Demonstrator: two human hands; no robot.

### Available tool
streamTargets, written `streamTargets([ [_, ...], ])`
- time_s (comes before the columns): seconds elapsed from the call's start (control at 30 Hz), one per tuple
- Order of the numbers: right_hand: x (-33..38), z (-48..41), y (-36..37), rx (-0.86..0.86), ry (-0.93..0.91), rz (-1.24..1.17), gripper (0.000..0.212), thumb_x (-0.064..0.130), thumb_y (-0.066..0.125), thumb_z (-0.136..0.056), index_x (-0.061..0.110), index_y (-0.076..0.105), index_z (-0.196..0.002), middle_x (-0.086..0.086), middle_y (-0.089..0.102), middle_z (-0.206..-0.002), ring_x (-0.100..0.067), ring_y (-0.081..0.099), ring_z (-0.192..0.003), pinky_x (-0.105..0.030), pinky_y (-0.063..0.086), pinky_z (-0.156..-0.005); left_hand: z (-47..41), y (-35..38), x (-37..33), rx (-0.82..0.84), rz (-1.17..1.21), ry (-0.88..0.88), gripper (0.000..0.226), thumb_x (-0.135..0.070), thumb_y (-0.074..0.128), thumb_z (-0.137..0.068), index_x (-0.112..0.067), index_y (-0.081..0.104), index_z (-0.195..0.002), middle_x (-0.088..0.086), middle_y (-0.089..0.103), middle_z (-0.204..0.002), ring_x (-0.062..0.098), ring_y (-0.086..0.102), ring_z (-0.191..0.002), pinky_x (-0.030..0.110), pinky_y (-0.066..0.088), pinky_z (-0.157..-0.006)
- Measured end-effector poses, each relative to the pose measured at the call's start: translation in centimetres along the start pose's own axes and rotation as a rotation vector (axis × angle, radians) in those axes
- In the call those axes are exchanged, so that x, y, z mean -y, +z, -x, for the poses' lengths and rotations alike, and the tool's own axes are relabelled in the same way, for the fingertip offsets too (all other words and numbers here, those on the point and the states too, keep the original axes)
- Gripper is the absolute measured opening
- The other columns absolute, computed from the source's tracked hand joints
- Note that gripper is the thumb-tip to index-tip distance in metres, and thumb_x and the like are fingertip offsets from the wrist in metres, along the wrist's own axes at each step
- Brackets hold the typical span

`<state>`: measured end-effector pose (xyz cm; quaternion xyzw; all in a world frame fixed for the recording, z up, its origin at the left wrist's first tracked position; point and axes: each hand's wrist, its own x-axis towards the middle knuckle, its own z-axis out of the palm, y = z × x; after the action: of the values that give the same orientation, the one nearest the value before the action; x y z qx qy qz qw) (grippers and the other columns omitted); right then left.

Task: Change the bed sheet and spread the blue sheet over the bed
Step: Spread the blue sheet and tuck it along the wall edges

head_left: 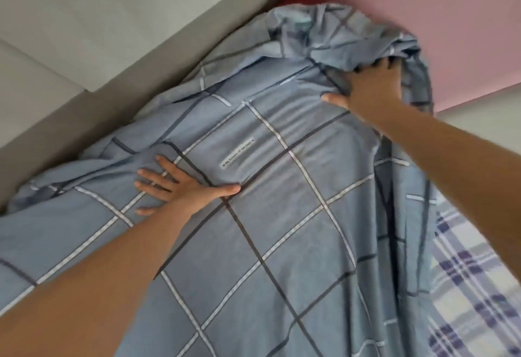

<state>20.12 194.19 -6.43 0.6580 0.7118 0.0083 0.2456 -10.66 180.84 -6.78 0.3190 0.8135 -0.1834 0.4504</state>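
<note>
The blue sheet [282, 244], marked with a grid of dark and white lines, lay spread across most of the bed and ran from the near edge of the view up to the far corner. There it rose in a crumpled bunch against the pink wall [437, 18]. The left hand [174, 184] rested flat on the sheet near its left side, fingers straight and spread apart, thumb pointing right along a dark line, and the cloth wrinkled just beyond the fingertips. The right hand [372, 86] reached farther out to the bunched cloth at the corner. Its thumb stuck out to the left on the fabric and its fingers ran into the folds, where their tips were hidden, so I could not tell whether it gripped the cloth or only pushed it. A small printed label [236, 153] sat on the sheet between the two hands. Along the sheet's left edge stood a grey padded panel [70, 32], touching the cloth. At the lower right a white and purple plaid sheet [473, 286] showed from beneath the blue one.
</note>
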Motion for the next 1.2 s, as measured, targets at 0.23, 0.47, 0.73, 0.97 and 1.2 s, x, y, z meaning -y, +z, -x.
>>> streamTargets([
  [0.23,9.7,0.4,-7.4,0.371,0.166,0.091,0.05,0.026,0.037,-0.098,0.005,0.035,-0.143,-0.018,0.038,-0.146,-0.04,0.035,-0.134,-0.053,0.03,-0.109,-0.2,-1.0,0.2,0.067,-0.004,0.004,0.178,-0.086,0.069,-0.015,-0.018,-0.046,-0.132,0.019,-0.049,-0.139,0.038,-0.04,-0.132,0.071,-0.01,-0.102],
  [0.47,18.2,5.1,-6.7,0.098,-0.847,0.241,0.076,0.053,0.052,-0.089,0.045,0.004,-0.149,0.006,-0.006,-0.16,-0.041,0.004,-0.144,-0.074,-0.008,-0.101,-0.2,-1.2,-0.4,0.064,0.015,-0.054,0.178,-0.086,0.066,-0.012,-0.016,-0.052,-0.125,0.02,-0.051,-0.137,0.039,-0.041,-0.131,0.072,-0.008,-0.101],
  [0.73,11.8,-6.3,-6.7,0.134,-0.289,-0.159,0.1,0.075,0.054,-0.073,0.042,-0.001,-0.149,0.012,-0.007,-0.159,-0.037,0.013,-0.143,-0.053,0.026,-0.108,-1.2,-1.0,-0.4,0.102,-0.039,-0.054,0.174,-0.084,0.072,-0.019,-0.016,-0.06,-0.111,0.02,-0.058,-0.128,0.039,-0.046,-0.127,0.073,-0.009,-0.101],
  [0.97,15.6,-2.2,-7.8,-0.124,-0.251,-0.145,0.051,0.024,0.054,-0.092,0.007,0.038,-0.138,-0.014,0.038,-0.144,-0.033,0.038,-0.128,-0.041,0.035,-0.099,-1.2,-1.1,-0.2,0.083,-0.004,-0.024,0.173,-0.083,0.072,-0.023,-0.016,-0.06,-0.111,0.02,-0.061,-0.125,0.039,-0.048,-0.125,0.073,-0.011,-0.1],
  [1.2,15.5,-4.0,-10.7,0.094,-0.108,-0.769,0.042,0.025,0.036,-0.102,0.008,0.031,-0.14,-0.022,0.051,-0.13,-0.038,0.05,-0.117,-0.041,0.041,-0.087,-0.4,-2.8,4.9,-0.042,0.184,0.187,0.112,-0.056,0.072,-0.072,-0.03,-0.004,-0.15,0.014,-0.013,-0.156,0.034,-0.005,-0.144,0.058,0.011,-0.111],
])
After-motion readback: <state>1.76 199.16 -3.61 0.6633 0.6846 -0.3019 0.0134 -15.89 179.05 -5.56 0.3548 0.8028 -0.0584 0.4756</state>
